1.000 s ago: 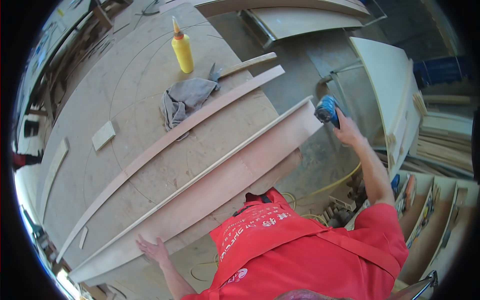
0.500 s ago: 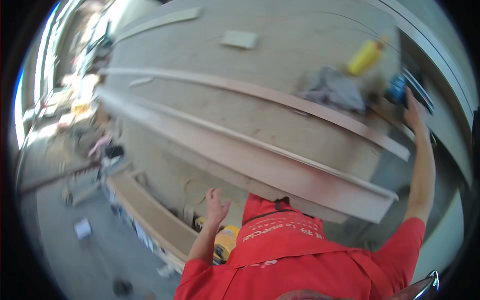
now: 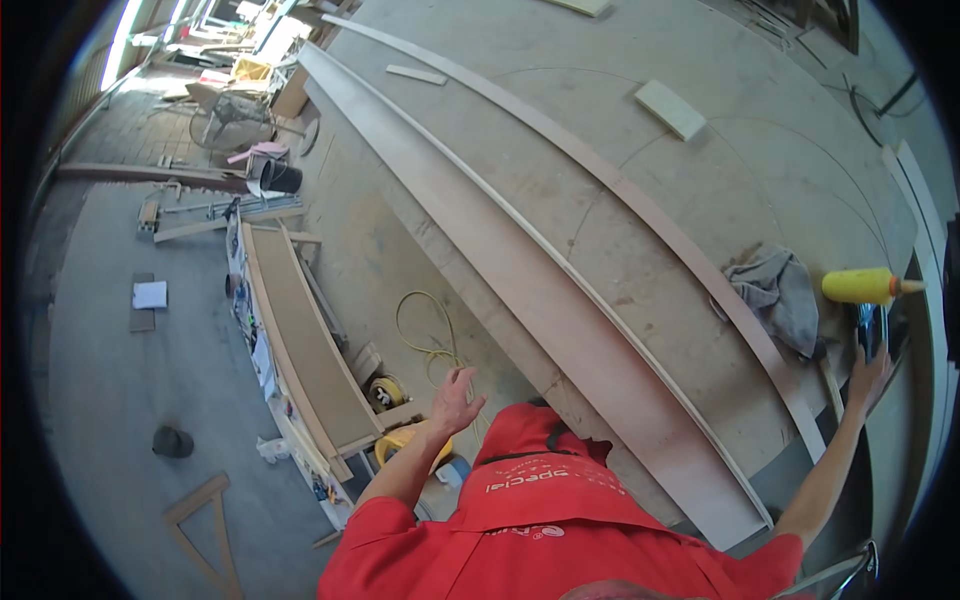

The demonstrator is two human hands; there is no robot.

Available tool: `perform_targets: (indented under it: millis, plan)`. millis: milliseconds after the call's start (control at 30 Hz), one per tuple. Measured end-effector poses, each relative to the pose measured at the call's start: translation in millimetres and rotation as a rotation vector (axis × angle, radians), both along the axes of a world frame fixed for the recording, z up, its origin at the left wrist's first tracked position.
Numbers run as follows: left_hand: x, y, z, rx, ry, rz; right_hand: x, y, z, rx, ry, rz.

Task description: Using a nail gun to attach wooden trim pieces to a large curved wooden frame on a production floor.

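Observation:
My right hand reaches out to the far right edge of the worktable, its fingers closed around a blue-and-silver tool whose kind I cannot make out. Just beyond it a yellow squeeze bottle with a pointed nozzle lies on its side. A crumpled grey rag and a wooden handle are close by. My left hand hangs open with nothing in it, left of my red apron. Between my arms stretches a long pinkish board with a raised edge strip.
A narrow strip runs beside the board on the table. Small wooden blocks lie farther off. On my left stand a long bench, a yellow hose, a black bucket and a triangular wooden frame.
My view has turned, so the boards now slant more steeply. My right hand stays at the blue tool and appears lower in view. My left hand is still open.

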State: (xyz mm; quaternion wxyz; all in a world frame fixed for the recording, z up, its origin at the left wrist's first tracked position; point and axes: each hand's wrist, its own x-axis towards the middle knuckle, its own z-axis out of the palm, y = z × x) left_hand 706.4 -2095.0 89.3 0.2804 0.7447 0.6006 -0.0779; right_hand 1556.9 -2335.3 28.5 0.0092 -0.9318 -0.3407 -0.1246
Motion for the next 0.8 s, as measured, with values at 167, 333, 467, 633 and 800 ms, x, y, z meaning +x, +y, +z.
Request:
perform_targets:
  millis: [167, 333, 467, 633, 800]
  plan:
    - [-66, 62, -31, -0.020, -0.143, 0.235, -271, 89, 34, 0.396, 0.747, 0.082]
    - [-93, 222, -75, 0.156, -0.383, 0.316, -540, 280, 30, 0.057, 0.720, 0.443]
    - [-124, 382, -102, 0.249, -0.413, 0.219, -636, 392, -1, -0.022, 0.602, 0.317]
    - [-158, 491, -79, 0.324, -0.269, -0.482, -679, 417, -23, -0.099, 0.544, 0.172]
    - [-169, 577, -87, 0.212, -0.259, -0.976, -702, 438, -34, -0.153, 0.581, 0.141]
